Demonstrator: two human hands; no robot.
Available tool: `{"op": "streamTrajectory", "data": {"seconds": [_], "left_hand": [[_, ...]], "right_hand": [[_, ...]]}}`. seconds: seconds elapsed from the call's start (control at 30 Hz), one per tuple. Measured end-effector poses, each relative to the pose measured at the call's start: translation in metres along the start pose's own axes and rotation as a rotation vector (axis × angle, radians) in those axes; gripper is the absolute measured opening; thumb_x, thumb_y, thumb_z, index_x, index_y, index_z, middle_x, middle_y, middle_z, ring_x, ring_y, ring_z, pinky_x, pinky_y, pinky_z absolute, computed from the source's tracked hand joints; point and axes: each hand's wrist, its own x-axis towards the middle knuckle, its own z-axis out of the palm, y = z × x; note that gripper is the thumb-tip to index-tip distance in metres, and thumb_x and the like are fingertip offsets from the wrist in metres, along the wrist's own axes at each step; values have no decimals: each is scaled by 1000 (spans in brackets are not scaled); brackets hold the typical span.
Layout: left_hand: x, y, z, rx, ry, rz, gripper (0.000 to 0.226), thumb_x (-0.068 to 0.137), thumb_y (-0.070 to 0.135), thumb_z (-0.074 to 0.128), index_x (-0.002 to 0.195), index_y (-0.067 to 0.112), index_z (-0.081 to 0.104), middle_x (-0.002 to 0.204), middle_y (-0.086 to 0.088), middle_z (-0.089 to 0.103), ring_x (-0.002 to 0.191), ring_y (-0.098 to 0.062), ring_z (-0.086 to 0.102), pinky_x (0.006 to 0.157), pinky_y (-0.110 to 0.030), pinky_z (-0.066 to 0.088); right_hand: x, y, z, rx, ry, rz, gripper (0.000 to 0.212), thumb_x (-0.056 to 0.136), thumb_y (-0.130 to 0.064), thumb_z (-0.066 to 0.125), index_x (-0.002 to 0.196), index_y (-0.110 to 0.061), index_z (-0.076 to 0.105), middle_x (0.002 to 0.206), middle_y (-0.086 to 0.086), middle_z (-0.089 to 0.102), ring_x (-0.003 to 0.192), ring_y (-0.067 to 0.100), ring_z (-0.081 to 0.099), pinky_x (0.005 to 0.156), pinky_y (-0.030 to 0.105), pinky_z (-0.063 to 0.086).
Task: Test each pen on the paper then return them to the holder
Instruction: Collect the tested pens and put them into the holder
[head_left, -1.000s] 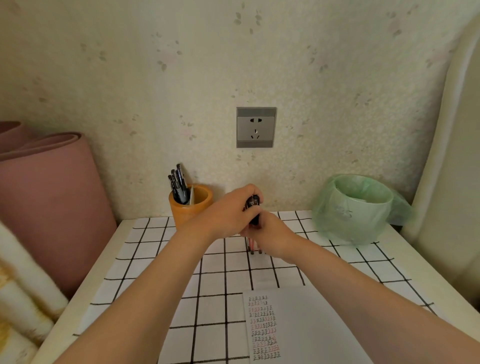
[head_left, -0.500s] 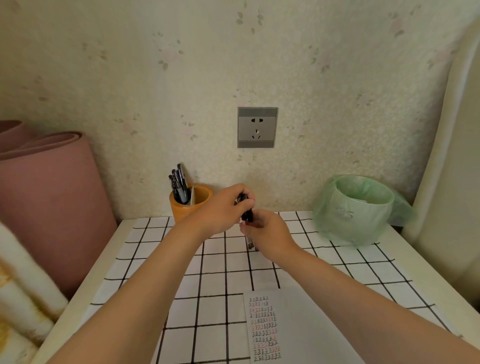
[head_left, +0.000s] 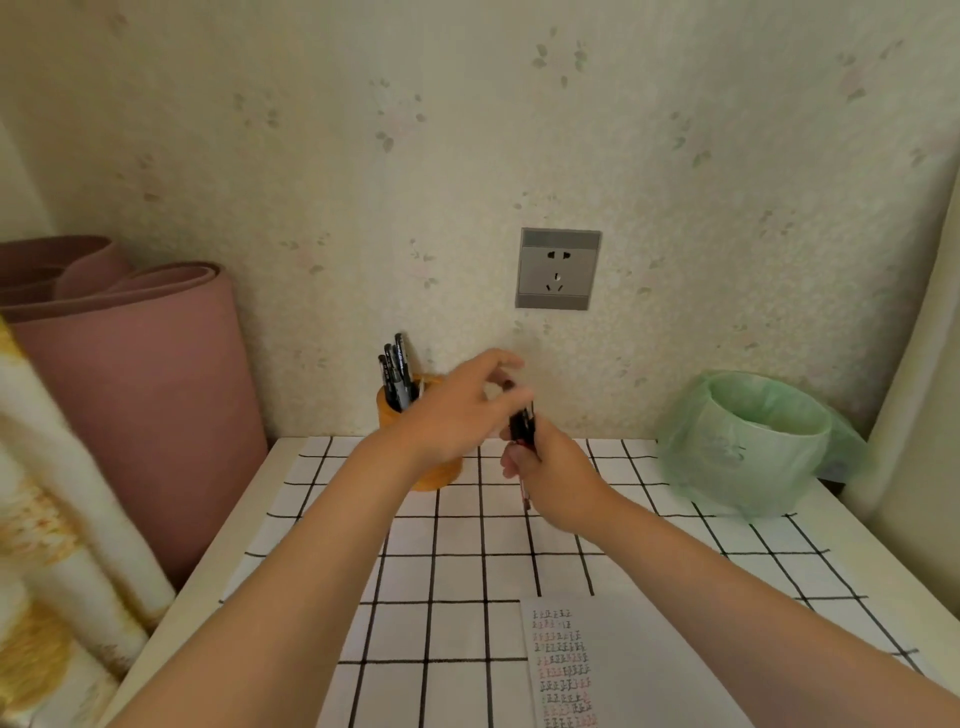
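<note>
My right hand (head_left: 558, 475) grips a small bundle of dark pens (head_left: 522, 427) upright above the checked cloth, their tips poking out below the fist. My left hand (head_left: 457, 408) is blurred just left of the bundle. Its fingers are spread, the forefinger lifted and a lower finger reaching the pen tops. Behind my left wrist stands the orange holder (head_left: 390, 413), partly hidden, with three dark pens (head_left: 395, 371) sticking out. The white paper (head_left: 623, 670), with rows of red and black test marks, lies at the near edge under my right forearm.
A bin lined with a green bag (head_left: 753, 441) stands at the back right of the table. Rolled pink mats (head_left: 135, 395) lean at the left beside a patterned blanket (head_left: 47, 571). A wall socket (head_left: 558, 270) sits above the hands.
My left hand's fingers, which pinched a pen top in the bundle, have spread apart. Both hands have stayed near the holder, and the view has shifted slightly.
</note>
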Motion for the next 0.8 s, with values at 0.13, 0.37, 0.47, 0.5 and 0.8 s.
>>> {"op": "streamTrajectory", "data": {"seconds": [0.13,0.37,0.47,0.5,0.8], "left_hand": [[5,-15,-39,83,493,73,26,101,35,49,125,29,58,117,13,57,96,-7,56,83,-24,47],[-5,-71,-48,353,480,-56,46,98,24,55,143,23,47,143,-2,41,132,-20,27,102,-21,21],[-6,-84,-42,265,426,-56,48,98,18,56,145,21,45,150,0,35,139,-19,30,107,-20,21],[-6,-86,-42,247,430,-40,48,98,15,56,145,20,47,151,0,35,140,-18,32,108,-19,22],[-8,-94,-42,213,467,15,50,98,16,57,147,17,46,151,3,37,135,-11,40,104,-14,28]], "right_hand": [[28,-26,2,130,117,5,20,100,-8,45,99,-27,51,83,6,65,86,32,64,81,42,53],[80,-71,21,429,215,-7,15,102,-8,45,109,-19,52,85,2,65,88,21,67,85,34,55],[94,-72,38,446,213,13,15,102,-11,46,114,-18,52,86,1,67,91,21,69,91,38,55],[98,-70,43,442,210,19,16,102,-11,46,115,-18,52,86,2,68,91,21,69,91,38,55],[90,-42,63,62,193,18,20,101,-20,50,121,-19,52,111,-1,67,104,11,61,95,28,47]]}}
